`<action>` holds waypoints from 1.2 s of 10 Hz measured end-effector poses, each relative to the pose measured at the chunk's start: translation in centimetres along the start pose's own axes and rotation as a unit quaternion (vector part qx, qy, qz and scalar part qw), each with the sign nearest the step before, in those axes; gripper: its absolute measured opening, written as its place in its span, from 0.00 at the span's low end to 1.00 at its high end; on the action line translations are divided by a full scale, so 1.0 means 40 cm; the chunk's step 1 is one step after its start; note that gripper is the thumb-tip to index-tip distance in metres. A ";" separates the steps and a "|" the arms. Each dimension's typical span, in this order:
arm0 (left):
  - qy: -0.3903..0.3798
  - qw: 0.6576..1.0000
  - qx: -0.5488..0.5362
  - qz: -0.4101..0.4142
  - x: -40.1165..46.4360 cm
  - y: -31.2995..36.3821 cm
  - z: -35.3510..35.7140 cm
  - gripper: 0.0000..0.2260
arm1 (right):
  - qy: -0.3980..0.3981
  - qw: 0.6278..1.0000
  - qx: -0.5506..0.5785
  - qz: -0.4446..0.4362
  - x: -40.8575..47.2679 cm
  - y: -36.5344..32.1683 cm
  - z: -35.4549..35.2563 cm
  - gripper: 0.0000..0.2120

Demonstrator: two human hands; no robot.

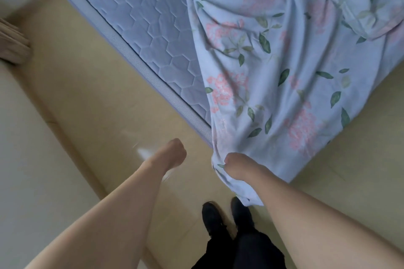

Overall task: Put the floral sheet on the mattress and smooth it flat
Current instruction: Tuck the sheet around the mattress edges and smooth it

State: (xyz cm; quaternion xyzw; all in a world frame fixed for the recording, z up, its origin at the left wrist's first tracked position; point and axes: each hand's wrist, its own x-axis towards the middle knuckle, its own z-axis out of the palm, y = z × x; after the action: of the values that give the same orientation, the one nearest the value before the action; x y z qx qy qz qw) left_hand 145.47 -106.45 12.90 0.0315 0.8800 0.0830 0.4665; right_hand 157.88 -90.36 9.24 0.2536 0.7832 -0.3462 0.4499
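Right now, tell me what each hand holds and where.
The right hand grips the floral sheet by its bunched corner, off the mattress corner. The left hand is fisted, holding nothing.

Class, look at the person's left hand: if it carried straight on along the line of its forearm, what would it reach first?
Probably the mattress: the left hand, curled and holding nothing, points up-right toward its mesh side edge near the corner where the floral sheet hangs. Depth is unclear.

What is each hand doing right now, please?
Left hand: fist closed, holding nothing visible.
Right hand: gripping the floral sheet at the mattress corner.
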 end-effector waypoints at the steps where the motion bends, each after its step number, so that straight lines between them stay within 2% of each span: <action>1: 0.052 0.996 -0.051 0.042 0.070 0.053 -0.077 0.12 | 0.031 0.999 0.043 -0.009 0.056 -0.079 -0.030 0.07; 2: 0.026 0.996 -0.064 0.052 0.159 0.118 -0.128 0.15 | 0.033 0.991 0.129 -0.007 0.138 -0.125 -0.052 0.21; 3: -0.003 0.993 -0.103 0.055 0.299 0.151 -0.152 0.10 | 0.049 0.983 0.178 0.012 0.239 -0.155 -0.084 0.24; 5: -0.010 0.986 -0.163 0.027 0.488 0.158 -0.196 0.11 | 0.177 0.973 0.076 0.128 0.398 -0.200 -0.115 0.38; 6: -0.041 0.989 -0.143 0.027 0.557 0.142 -0.193 0.11 | 0.214 0.961 0.023 0.172 0.438 -0.212 -0.126 0.40; 7: -0.064 0.989 -0.133 0.033 0.619 0.166 -0.204 0.08 | 0.290 0.940 -0.016 0.180 0.470 -0.207 -0.138 0.37; 8: -0.087 0.975 -0.201 0.027 0.654 0.214 -0.218 0.05 | 0.303 0.940 -0.014 0.156 0.482 -0.173 -0.189 0.21; 9: -0.154 0.933 -0.325 -0.012 0.676 0.270 -0.225 0.03 | 0.252 0.955 0.129 0.093 0.474 -0.156 -0.216 0.09; 10: -0.196 0.893 -0.404 0.019 0.677 0.303 -0.245 0.08 | 0.099 0.963 0.249 0.025 0.430 -0.219 -0.227 0.17; 11: -0.226 0.839 -0.494 0.019 0.682 0.316 -0.284 0.17 | -0.056 0.972 0.226 -0.025 0.390 -0.289 -0.265 0.15; 12: -0.237 0.816 -0.527 0.029 0.681 0.304 -0.347 0.18 | -0.125 0.979 0.159 -0.039 0.387 -0.339 -0.315 0.16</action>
State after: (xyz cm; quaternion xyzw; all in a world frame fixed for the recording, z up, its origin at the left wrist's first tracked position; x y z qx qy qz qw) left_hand 118.41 -92.50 0.44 -0.1753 0.5625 0.5374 0.6034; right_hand 134.35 -87.89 4.35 0.2452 0.6652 -0.5125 0.4845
